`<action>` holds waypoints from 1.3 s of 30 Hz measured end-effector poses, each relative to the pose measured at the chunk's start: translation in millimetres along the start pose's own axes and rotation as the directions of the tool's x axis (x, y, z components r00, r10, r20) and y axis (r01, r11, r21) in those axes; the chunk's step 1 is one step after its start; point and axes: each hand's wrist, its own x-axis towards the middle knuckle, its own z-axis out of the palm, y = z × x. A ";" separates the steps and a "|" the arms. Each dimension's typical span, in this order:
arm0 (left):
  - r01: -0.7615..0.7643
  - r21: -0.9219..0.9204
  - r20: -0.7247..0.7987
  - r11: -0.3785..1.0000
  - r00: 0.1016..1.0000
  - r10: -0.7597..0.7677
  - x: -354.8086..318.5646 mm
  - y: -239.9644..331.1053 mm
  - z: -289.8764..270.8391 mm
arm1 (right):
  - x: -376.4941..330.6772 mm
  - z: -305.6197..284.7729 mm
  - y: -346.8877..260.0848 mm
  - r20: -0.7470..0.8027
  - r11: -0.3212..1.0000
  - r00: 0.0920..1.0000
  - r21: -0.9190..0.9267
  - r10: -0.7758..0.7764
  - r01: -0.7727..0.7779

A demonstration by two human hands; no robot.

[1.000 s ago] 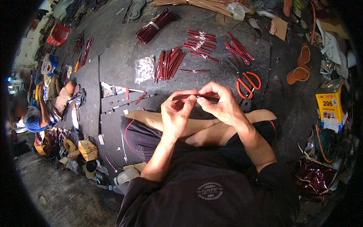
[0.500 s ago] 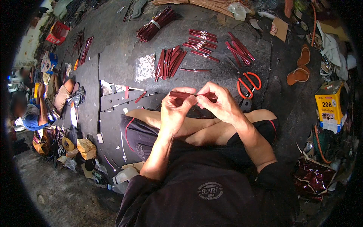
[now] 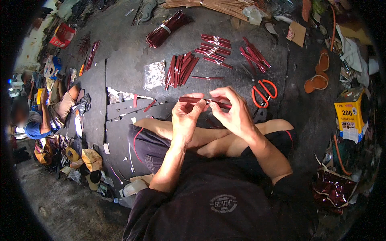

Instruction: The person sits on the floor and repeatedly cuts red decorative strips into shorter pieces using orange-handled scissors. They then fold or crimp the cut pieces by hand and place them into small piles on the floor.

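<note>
Pinching glossy, flat maroon plastic-like strip mid-length in left hand, over crossed legs; can't tell grip of right hand; likely light, springy, slick, best taken flat-on near centre.

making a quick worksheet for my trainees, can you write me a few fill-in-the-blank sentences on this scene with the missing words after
1. The left hand grips a dark ____ strip, with the right hand at its other end.
2. The handle loops of the scissors are ____.
3. In the picture, the brown sandals lie to the ____ of the scissors.
4. The bundle above the clear packet is bound with a ____ band.

Missing words: red; orange; right; white
</note>
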 end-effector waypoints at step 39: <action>-0.219 0.152 -0.125 0.964 0.963 0.239 -14.2 10.7 13.9 | 0.9 -0.2 1.3 0.130 0.996 0.991 0.080 0.020 -0.031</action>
